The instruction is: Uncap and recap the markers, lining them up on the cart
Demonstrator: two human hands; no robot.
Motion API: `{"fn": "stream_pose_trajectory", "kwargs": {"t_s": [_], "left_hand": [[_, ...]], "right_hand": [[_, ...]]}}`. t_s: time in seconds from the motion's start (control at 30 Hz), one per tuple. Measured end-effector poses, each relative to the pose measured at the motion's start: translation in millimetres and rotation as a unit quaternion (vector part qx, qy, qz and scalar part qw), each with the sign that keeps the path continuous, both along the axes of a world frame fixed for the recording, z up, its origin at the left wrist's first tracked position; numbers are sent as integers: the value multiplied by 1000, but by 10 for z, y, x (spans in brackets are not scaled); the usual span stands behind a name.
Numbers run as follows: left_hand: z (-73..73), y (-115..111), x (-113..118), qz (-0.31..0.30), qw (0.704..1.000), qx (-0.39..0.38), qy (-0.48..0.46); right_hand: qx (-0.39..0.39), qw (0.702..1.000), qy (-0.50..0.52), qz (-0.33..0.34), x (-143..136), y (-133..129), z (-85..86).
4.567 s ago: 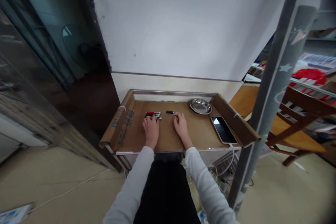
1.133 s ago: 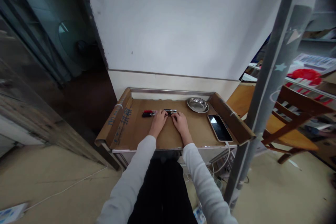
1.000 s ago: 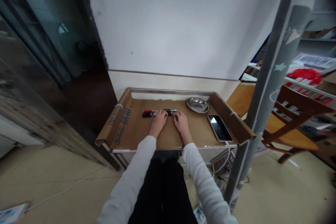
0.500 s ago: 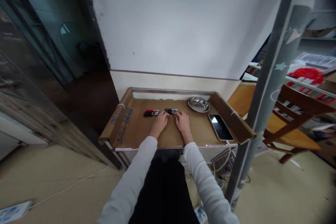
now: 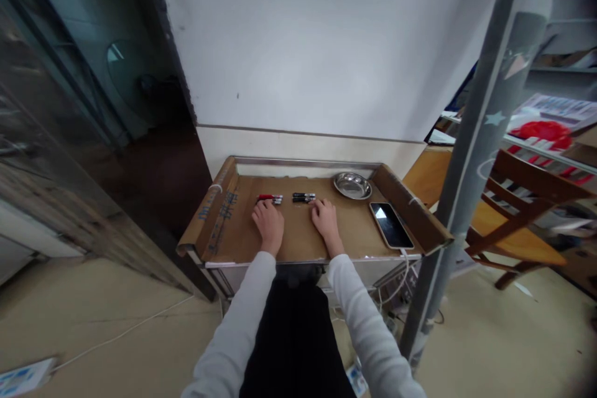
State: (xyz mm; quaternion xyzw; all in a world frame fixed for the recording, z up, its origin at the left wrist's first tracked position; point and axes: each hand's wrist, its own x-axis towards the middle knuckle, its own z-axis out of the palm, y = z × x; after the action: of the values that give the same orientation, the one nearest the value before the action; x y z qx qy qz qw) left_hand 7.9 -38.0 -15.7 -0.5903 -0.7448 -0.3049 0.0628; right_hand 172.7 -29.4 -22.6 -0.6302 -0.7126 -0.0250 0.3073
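Observation:
A red marker [image 5: 267,197] lies on the cardboard, with a dark marker partly hidden just below it. My left hand [image 5: 269,224] rests palm down in front of this pair, its fingertips at the near marker. A group of black markers [image 5: 303,194] lies side by side to the right. At their right end is my right hand [image 5: 325,219], fingers bent a little and fingertips touching or very close to the nearest marker. Neither hand visibly grips anything.
The cardboard-lined table [image 5: 298,242] has raised sides left and right. A round metal dish [image 5: 352,186] stands at the back right, and a phone [image 5: 390,225] with a white cable lies in front of it. A grey post [image 5: 466,155] and a wooden chair [image 5: 517,242] are farther right.
My left hand has moved left, from the black markers to the red and dark pair. My right hand has stayed by the black markers' right end.

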Motion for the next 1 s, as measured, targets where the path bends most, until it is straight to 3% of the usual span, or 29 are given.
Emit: {"fn": "stream_pose_trajectory", "kwargs": {"t_s": [0.13, 0.2, 0.47, 0.63, 0.73, 0.83, 0.93, 1.0], "left_hand": [[22, -6, 1, -16, 1000, 5, 4], [26, -5, -3, -28, 1000, 8, 1], [-25, 21, -16, -95, 995, 22, 4], [-63, 88, -17, -207, 978, 33, 5], [-54, 102, 0, -316, 948, 32, -23], [-20, 76, 24, -408, 911, 29, -59], [18, 49, 34, -446, 889, 36, -95], [29, 54, 30, -436, 889, 56, -126]], "right_hand": [[6, 992, -13, 123, -47, 17, 28], [4, 990, -24, 139, -77, 57, 44], [28, 996, -14, 82, -152, 208, 30], [77, 987, 139, 27, -98, 122, -4], [82, 957, 272, 64, -108, 37, -13], [7, 906, 403, 128, -160, -25, -19], [-82, 835, 515, 174, -188, -47, -23], [-86, 792, 578, 177, -173, -45, -26]]}}
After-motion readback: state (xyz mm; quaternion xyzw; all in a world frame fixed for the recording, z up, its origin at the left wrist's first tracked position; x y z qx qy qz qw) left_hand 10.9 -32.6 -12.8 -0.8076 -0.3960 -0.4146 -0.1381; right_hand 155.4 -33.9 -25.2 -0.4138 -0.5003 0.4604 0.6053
